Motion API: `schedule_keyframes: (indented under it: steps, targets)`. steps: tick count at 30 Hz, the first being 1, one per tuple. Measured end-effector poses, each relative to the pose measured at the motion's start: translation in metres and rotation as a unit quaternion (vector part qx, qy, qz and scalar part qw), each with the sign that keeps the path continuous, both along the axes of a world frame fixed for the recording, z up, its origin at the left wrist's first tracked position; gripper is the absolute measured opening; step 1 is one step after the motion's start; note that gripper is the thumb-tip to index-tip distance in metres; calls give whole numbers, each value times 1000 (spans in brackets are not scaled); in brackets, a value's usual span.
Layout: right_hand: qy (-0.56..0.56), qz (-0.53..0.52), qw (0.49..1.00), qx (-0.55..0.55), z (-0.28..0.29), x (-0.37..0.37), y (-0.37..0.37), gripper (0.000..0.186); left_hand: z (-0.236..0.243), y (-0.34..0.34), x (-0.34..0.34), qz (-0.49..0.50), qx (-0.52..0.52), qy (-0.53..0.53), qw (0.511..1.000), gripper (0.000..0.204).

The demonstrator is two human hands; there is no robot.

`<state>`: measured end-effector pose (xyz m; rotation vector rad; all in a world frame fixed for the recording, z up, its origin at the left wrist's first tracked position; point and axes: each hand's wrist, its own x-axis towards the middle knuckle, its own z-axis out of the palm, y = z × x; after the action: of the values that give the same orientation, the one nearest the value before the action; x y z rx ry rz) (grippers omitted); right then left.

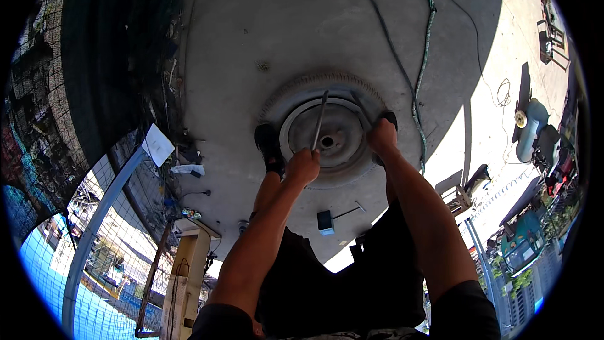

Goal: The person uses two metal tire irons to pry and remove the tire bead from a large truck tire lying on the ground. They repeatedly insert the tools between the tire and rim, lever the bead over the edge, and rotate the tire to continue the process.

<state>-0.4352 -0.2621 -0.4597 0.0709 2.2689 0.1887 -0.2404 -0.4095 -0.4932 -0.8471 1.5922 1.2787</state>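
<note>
A dusty tyre (284, 98) lies flat on the concrete around a grey steel wheel rim (343, 154) with a dark round hole at its centre. My left hand (303, 167) is closed around a tyre lever (321, 119), whose far tip rests at the rim's far edge. In my right hand (382, 136) is a second tyre lever (361, 108), slanting to the far left, its tip between tyre and rim. My left shoe (269, 148) presses against the tyre's left side. Another dark shoe (390, 117) is at its right side, partly hidden behind my right hand.
Behind the tyre to the right, a green hose (430, 31) and dark cables cross the floor. A black and blue block (325, 221) lies near me beside a thin T-shaped rod (349, 211). A blue tank (533, 129) lies far right; a beige cabinet (187, 271) stands at lower left.
</note>
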Motion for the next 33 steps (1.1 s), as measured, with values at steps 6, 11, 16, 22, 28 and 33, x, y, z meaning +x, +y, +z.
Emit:
schedule_keyframes:
  steps: [6,11,16,22,28,33]
  targets:
    - [-10,-15,1000,-16,-1,-47,78,22,7,62,-53,-73,-11,-13,997,38]
    - [-29,-15,998,-56,1,-68,151,22,20,112,-115,-121,-37,-22,992,38]
    - [-35,-22,992,-119,16,-85,202,19,11,143,-182,-192,-3,-54,980,44]
    - [-47,-82,990,-106,23,-95,222,18,4,159,-230,-269,-33,-93,958,39]
    - [-40,-109,988,-101,22,-103,221,16,17,160,-299,-324,-7,-145,935,34]
    - [-53,-123,986,-103,24,-114,224,15,46,158,-351,-389,5,-139,911,32]
